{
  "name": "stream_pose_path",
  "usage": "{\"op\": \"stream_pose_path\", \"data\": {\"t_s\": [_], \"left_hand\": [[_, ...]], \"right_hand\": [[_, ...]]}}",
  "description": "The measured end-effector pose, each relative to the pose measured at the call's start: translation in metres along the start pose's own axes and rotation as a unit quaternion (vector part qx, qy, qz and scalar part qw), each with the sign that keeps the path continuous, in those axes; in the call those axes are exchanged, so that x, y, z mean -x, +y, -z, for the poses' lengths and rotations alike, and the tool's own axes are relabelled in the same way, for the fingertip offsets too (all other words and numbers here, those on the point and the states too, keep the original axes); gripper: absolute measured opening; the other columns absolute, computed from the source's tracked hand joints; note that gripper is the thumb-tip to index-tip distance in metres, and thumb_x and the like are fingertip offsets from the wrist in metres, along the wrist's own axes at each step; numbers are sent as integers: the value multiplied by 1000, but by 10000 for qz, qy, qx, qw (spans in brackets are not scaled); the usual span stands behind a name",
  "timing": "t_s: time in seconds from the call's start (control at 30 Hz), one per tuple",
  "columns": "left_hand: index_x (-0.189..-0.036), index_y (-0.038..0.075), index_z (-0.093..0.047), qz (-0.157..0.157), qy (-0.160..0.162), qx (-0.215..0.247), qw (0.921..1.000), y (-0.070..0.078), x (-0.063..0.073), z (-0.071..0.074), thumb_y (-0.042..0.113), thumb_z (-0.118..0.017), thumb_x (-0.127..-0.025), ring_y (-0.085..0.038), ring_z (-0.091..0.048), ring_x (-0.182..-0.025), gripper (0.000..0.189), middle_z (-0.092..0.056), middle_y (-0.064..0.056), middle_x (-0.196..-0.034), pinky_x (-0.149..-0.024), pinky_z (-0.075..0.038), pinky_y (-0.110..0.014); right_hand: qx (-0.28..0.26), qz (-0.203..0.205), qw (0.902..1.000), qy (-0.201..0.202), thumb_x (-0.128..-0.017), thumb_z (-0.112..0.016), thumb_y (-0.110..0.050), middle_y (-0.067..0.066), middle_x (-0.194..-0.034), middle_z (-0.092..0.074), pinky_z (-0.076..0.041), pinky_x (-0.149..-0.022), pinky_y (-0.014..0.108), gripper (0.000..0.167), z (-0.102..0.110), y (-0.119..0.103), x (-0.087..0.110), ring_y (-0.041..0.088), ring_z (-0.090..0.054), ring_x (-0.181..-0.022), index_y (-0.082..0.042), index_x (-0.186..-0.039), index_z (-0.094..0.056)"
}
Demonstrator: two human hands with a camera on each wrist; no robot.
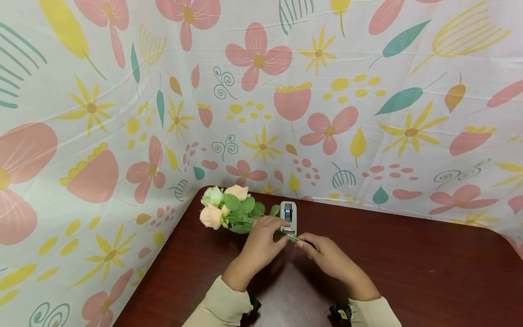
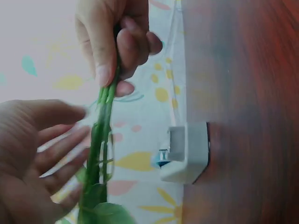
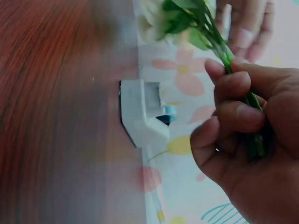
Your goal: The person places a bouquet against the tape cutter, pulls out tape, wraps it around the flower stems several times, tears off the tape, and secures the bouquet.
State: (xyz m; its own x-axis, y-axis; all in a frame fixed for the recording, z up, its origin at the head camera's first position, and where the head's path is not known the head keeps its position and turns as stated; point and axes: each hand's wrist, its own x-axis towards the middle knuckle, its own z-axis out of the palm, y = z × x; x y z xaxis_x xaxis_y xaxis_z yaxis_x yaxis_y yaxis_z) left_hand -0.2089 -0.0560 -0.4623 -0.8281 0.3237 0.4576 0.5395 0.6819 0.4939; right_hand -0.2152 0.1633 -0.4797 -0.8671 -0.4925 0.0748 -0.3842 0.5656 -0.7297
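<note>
A bunch of artificial roses [image 1: 211, 216], peach and pale green with leaves, is held over the far left part of the table. My right hand [image 1: 327, 256] grips the lower ends of its green stems [image 2: 100, 135], fingers curled round them in the right wrist view. Beside the stems is my left hand [image 1: 261, 240]; the left wrist view shows its fingers spread and fairly straight, not closed round them. A pale, shiny patch shows on the stems between the hands. Just behind the hands, a white tape dispenser [image 1: 288, 217] with a blue roll stands on the table.
The dark red-brown wooden table [image 1: 408, 263] extends to the right. A floral-print cloth [image 1: 359, 113] hangs behind it and along its left side. Black wrist bands [image 1: 340, 312] are near both cream sleeves [image 1: 222, 302].
</note>
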Motion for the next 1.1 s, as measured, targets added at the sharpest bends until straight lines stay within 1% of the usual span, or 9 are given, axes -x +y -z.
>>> {"op": "stream_pose_path", "data": {"t_s": [0.07,0.13,0.27,0.4,0.53,0.63,0.83,0.93,1.1], "left_hand": [[-108,21,-74,-85,367,718,9967,5,0,5,18,-75,-92,-13,-66,-104,17,-72,7,-110,-93,-51,-37],[-102,21,-74,-62,559,1522,9867,10,0,10,16,-74,-93,-10,-65,-95,10,-71,7,-102,-83,-54,-32],[-98,19,-74,339,348,2664,9626,14,0,12,19,-74,-94,-10,-66,-80,4,-70,6,-90,-69,-53,-26],[-98,16,-74,960,-124,3348,9373,11,-2,6,21,-74,-93,-16,-71,-74,7,-74,-7,-88,-65,-55,-24],[-100,14,-74,1452,-274,3687,9177,3,-3,-1,28,-73,-94,-17,-73,-75,15,-75,-19,-94,-72,-61,-39],[-108,11,-72,1759,-224,3949,9014,-1,-5,-6,29,-73,-94,-25,-74,-82,23,-74,-17,-101,-74,-60,-42],[-114,5,-68,2254,178,4721,8521,0,-6,-14,23,-75,-93,-34,-73,-92,29,-74,-14,-103,-75,-57,-34],[-113,3,-67,2369,312,4813,8434,2,-6,-14,23,-75,-92,-21,-72,-85,31,-75,-7,-98,-75,-56,-34],[-111,1,-66,2429,414,4814,8412,2,-7,-14,23,-75,-92,-14,-69,-78,31,-73,-1,-90,-69,-54,-28]], "right_hand": [[96,8,9995,305,-107,-51,-33,-10,-70,-51,-43,-60,24,16,0,-4,0,3,-48,-61,-27,-105,-65],[174,16,9980,607,-107,-51,-32,-9,-69,-50,-42,-60,24,16,1,-7,0,3,-47,-60,-25,-107,-65],[89,-22,9944,1052,-107,-51,-32,-9,-69,-49,-41,-58,25,16,2,-13,1,4,-45,-58,-23,-110,-65],[-80,-56,9923,1235,-107,-50,-34,-7,-68,-49,-41,-56,26,16,3,-17,4,5,-45,-57,-27,-110,-64],[-240,-12,9899,1394,-107,-50,-33,-6,-69,-49,-41,-55,26,16,0,-20,4,6,-45,-58,-25,-109,-64],[-349,55,9881,1497,-107,-50,-32,-5,-69,-49,-41,-55,26,17,-4,-21,3,5,-45,-58,-22,-107,-64],[-565,135,9862,1552,-107,-49,-32,-5,-72,-51,-42,-58,26,19,-15,-23,-1,6,-46,-61,-22,-110,-64],[-682,170,9859,1521,-107,-49,-31,-5,-71,-50,-42,-57,26,18,-19,-24,-1,6,-45,-59,-21,-110,-64],[-656,219,9861,1509,-107,-49,-31,-6,-69,-48,-41,-55,26,17,-23,-24,-3,5,-43,-57,-21,-109,-63]]}}
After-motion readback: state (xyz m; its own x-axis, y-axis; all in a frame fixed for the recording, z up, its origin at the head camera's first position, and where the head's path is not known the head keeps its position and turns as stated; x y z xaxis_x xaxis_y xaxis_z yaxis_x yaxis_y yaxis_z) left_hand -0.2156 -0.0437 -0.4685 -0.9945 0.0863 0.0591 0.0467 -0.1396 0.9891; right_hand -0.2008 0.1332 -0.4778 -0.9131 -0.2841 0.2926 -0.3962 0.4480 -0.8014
